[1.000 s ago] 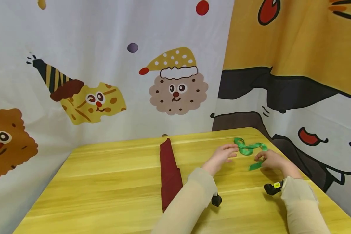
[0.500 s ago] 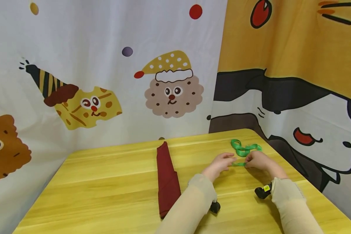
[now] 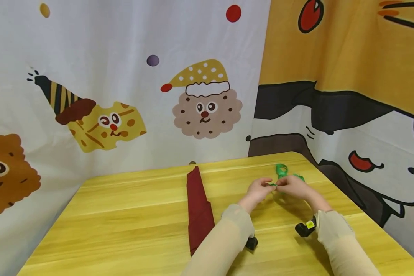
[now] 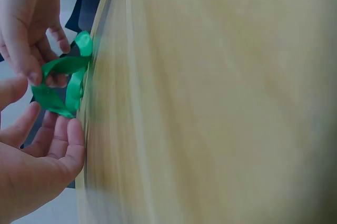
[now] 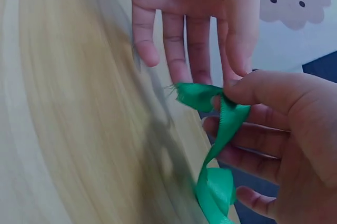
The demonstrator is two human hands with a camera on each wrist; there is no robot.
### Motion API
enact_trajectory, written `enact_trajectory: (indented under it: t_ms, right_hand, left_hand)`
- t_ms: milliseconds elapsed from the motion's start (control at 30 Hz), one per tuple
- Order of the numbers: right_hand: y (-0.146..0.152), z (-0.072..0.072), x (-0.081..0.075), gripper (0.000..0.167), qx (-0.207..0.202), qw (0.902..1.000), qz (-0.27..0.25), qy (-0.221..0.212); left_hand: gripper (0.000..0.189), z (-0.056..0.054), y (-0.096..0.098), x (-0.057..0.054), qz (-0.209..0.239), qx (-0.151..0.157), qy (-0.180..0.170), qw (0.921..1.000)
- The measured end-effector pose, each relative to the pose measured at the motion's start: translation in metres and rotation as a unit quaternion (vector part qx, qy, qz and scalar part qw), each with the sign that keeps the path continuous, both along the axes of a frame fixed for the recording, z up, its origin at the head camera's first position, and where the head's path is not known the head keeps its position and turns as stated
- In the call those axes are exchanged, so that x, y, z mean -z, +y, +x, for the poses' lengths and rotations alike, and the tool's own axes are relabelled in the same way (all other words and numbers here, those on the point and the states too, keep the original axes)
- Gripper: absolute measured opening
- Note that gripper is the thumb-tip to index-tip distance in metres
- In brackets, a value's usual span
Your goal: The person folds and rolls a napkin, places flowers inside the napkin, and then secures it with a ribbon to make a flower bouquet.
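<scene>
In the head view, your right hand (image 3: 295, 186) has moved left over the last half second, bringing its fingertips almost up to those of your left hand (image 3: 258, 190). The loops of the long, glossy green satin ribbon (image 3: 281, 170) lie by the far right corner of the yellow wood-grain tabletop (image 3: 124, 214), partly behind your right hand. The long, folded dark-red cloth (image 3: 198, 214) hasn't shifted; it runs from the far edge towards the near one, left of your hands.

In the left wrist view, your left fingers are loosely extended, their tips at the ribbon, with the thumb held apart; no firm grip shows.

In the right wrist view, your right thumb and fingers pinch the ribbon just behind its frayed end (image 5: 196, 96). That end now reaches your left fingertips, so I'd judge both hands are working it, with the right alone bearing it.
</scene>
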State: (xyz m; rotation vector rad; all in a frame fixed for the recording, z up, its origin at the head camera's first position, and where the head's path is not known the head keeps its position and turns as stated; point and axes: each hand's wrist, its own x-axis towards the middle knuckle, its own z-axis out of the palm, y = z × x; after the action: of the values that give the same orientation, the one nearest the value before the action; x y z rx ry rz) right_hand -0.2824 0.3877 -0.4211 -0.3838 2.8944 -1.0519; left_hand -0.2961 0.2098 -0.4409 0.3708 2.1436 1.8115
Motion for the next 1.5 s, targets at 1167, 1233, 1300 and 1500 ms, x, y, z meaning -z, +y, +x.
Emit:
enact_trajectory:
  t_ms: [1167, 1233, 1300, 1500]
  right_hand:
    - [-0.035, -0.006, -0.009, 0.037, 0.022, 0.9945, -0.100, -0.018]
    - [-0.038, -0.009, -0.009, 0.038, 0.022, 0.9941, -0.103, -0.026]
    - [-0.042, -0.014, -0.011, 0.040, 0.019, 0.9938, -0.104, -0.033]
    - [-0.059, -0.026, -0.015, 0.043, -0.006, 0.9918, -0.113, -0.060]
  left_hand:
    - [0.018, -0.044, -0.074, -0.026, -0.060, 0.020, 0.101, 0.9928]
    - [0.020, -0.048, -0.084, -0.030, -0.066, 0.021, 0.112, 0.9913]
    - [0.023, -0.052, -0.096, -0.033, -0.073, 0.020, 0.120, 0.9899]
    - [0.025, -0.062, -0.133, -0.038, -0.090, 0.006, 0.117, 0.9891]
